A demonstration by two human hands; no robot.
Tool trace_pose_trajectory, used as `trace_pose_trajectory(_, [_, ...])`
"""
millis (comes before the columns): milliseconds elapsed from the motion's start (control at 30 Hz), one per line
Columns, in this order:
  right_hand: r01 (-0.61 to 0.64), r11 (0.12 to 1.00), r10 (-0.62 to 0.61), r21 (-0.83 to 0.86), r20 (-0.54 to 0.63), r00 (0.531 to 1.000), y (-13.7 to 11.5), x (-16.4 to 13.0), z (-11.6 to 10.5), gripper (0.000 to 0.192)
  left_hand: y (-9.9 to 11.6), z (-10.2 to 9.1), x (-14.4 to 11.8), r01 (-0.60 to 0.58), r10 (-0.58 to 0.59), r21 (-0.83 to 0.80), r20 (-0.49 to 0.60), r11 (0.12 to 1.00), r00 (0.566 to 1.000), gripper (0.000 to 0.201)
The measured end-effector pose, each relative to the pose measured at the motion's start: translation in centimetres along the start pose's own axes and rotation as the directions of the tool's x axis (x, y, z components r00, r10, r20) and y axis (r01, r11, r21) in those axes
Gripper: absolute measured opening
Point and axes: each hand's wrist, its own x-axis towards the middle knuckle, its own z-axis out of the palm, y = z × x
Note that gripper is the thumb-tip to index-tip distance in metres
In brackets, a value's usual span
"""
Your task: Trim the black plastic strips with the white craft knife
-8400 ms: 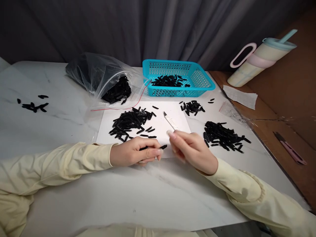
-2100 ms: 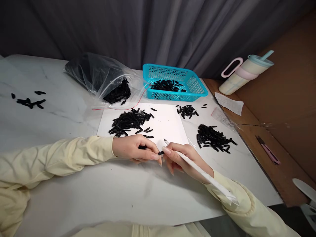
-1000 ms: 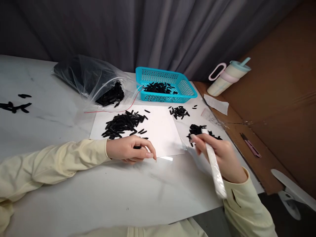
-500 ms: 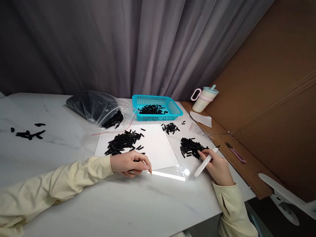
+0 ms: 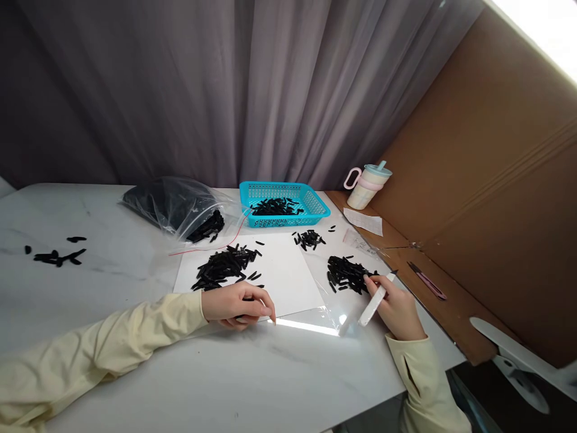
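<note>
My left hand rests on the near edge of a white sheet, fingers curled over small black pieces that are mostly hidden. A pile of black plastic pieces lies on the sheet just beyond it. My right hand grips a white craft knife like a pen. The knife's tip sits at the right edge of a second pile of black pieces, which lies on a clear plastic film.
At the back stand a teal basket with black pieces in it and a clear bag of more. A small heap lies near the basket, loose pieces at far left. On the right are a tumbler, pink snips and a cardboard wall.
My right hand carried the knife from beside my left hand out to the right pile. My left hand stayed on the sheet's edge. The view has lifted, showing more curtain.
</note>
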Motion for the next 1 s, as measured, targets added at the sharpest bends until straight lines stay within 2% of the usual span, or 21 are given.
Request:
trace_pose_trajectory(200, [-0.005,1.0,0.005,0.006,0.011,1.0,-0.1,-0.01,-0.01,0.044,-0.23,-0.19,0.01,0.015,-0.015,0.005,-0.015,1.0,1.0,0.027])
trace_pose_trajectory(400, [-0.002,1.0,0.002,0.008,0.018,1.0,-0.05,-0.01,-0.03,0.044,-0.08,-0.12,0.21,0.032,-0.036,-0.093,-0.033,0.995,0.999,0.03])
trace_pose_trajectory(667, [0.003,1.0,-0.003,0.015,0.05,0.999,-0.02,-0.03,-0.16,0.041,0.08,-0.36,0.55,0.026,-0.038,-0.229,-0.046,0.973,0.998,0.05])
trace_pose_trajectory(1000, [-0.039,0.999,0.039,0.001,0.082,0.996,0.02,0.07,-0.19,0.034,0.15,-0.35,0.59,0.004,-0.015,-0.2,-0.052,0.98,0.999,0.048])
